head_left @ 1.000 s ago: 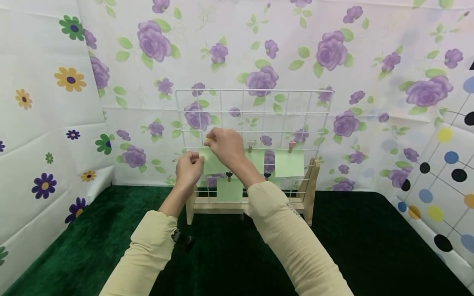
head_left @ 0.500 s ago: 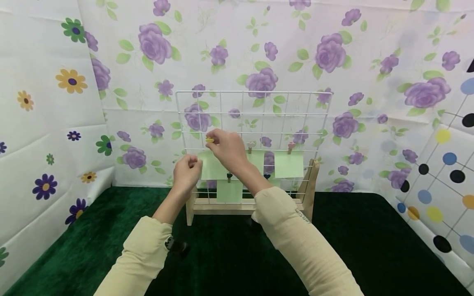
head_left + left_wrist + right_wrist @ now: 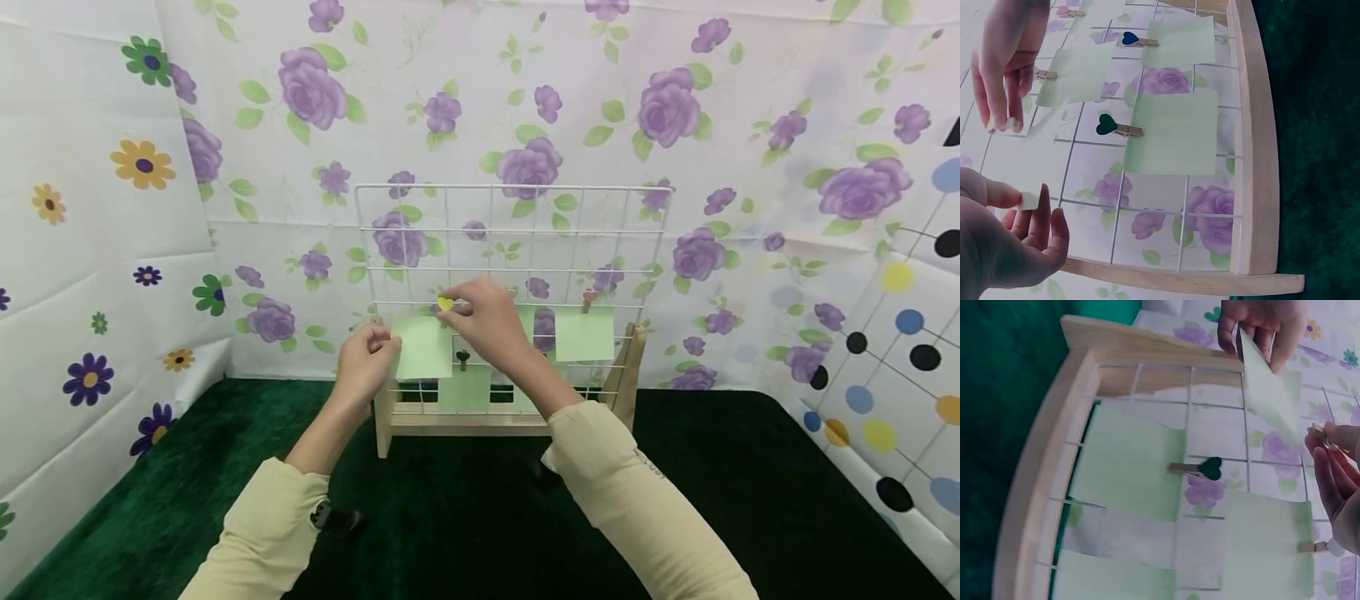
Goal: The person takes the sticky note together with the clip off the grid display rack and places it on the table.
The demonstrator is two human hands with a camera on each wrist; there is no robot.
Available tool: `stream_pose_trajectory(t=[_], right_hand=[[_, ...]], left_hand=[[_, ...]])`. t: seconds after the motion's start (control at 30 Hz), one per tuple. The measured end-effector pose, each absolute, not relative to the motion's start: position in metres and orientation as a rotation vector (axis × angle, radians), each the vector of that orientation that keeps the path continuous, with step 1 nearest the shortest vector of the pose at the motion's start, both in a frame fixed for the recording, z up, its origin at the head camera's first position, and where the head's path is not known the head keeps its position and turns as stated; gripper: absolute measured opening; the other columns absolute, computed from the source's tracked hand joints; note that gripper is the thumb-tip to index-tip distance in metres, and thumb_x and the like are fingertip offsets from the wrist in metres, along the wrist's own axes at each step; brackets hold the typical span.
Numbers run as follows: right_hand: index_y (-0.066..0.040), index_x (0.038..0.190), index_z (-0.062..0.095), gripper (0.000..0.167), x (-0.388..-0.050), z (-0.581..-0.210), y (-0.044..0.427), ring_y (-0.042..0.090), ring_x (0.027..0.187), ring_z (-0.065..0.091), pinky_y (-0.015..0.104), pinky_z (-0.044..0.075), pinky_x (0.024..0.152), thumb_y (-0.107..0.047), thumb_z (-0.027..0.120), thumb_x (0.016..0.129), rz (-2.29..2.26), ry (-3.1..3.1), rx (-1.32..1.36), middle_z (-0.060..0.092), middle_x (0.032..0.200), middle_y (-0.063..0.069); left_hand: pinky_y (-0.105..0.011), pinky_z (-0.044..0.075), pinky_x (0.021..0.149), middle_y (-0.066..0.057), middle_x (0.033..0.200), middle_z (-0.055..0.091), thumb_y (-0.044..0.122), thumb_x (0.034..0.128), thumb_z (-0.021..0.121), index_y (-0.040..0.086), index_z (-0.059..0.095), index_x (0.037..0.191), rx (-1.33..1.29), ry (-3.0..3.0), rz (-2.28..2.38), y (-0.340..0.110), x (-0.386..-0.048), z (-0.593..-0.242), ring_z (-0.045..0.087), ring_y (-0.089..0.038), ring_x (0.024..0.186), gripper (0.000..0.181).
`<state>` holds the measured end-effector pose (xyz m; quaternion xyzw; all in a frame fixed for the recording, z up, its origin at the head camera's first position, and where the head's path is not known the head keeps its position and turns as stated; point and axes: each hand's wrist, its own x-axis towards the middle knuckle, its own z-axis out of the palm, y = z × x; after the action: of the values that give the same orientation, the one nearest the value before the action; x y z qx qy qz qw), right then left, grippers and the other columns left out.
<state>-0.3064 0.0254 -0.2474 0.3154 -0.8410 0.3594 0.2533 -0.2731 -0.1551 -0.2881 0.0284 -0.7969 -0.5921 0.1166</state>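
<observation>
My left hand (image 3: 365, 364) pinches the left edge of a pale green paper note (image 3: 423, 348). The note stands off the white wire grid (image 3: 513, 230), tilted in the right wrist view. At the note's upper right, my right hand (image 3: 489, 323) pinches a small clothespin (image 3: 1317, 433) with a yellow heart (image 3: 446, 305); whether it touches the note I cannot tell. Below, another green note (image 3: 465, 392) hangs from a clothespin with a dark green heart (image 3: 1107, 124). Further notes hang from clothespins with a pink heart (image 3: 589, 296), a dark blue heart (image 3: 1130, 39) and a pale heart (image 3: 1335, 547).
A wooden stand (image 3: 468, 426) carries the grid upright on a dark green cloth (image 3: 450, 517). Flowered sheeting (image 3: 285, 200) hangs behind and at the left; a dotted sheet (image 3: 907, 383) is at the right.
Both hands have moved down, the right one also to the right and the left one to the left. The note has come down and away from the grid, and the yellow-heart clothespin has moved lower.
</observation>
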Motion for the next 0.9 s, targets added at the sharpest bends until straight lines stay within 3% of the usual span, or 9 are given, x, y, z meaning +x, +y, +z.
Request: stream_pose_trajectory(t=[0.23,0.37,0.67,0.9], right_hand=[[-0.006,0.114,0.07,0.026,-0.294,-0.272,0.038,0.016,0.084,0.07,0.026,0.054,0.064,-0.013,0.072,0.089,1.155,-2.346,0.827,0.066,0.113,0.009],[-0.008,0.114,0.071,0.026,-0.291,-0.281,0.047,0.016,0.085,0.069,0.027,0.055,0.064,-0.012,0.072,0.088,1.231,-2.348,0.795,0.066,0.113,0.008],[-0.005,0.113,0.07,0.024,-0.287,-0.295,0.07,0.024,0.079,0.07,0.026,0.055,0.059,-0.011,0.07,0.09,1.325,-2.363,0.794,0.068,0.108,0.008],[-0.005,0.112,0.07,0.025,-0.286,-0.308,0.093,0.018,0.077,0.07,0.031,0.056,0.061,-0.014,0.071,0.089,1.346,-2.424,0.736,0.069,0.107,0.008]], left_hand=[[-0.045,0.043,0.089,-0.017,0.116,0.053,0.02,0.0996,0.049,-0.004,0.055,0.123,0.114,-2.41,-1.776,-0.158,-0.267,-0.295,0.048,-0.026,0.101,0.034],[-0.048,0.041,0.094,-0.018,0.124,0.05,0.021,0.1002,0.049,-0.004,0.053,0.125,0.113,-2.455,-1.776,-0.159,-0.264,-0.298,0.046,-0.028,0.109,0.036],[-0.046,0.044,0.091,-0.019,0.121,0.05,0.02,0.1003,0.049,-0.005,0.054,0.123,0.102,-2.496,-1.762,-0.165,-0.258,-0.309,0.047,-0.03,0.109,0.035],[-0.049,0.044,0.095,-0.021,0.127,0.048,0.02,0.1012,0.048,-0.005,0.053,0.122,0.06,-2.523,-1.813,-0.173,-0.257,-0.323,0.049,-0.033,0.116,0.033]])
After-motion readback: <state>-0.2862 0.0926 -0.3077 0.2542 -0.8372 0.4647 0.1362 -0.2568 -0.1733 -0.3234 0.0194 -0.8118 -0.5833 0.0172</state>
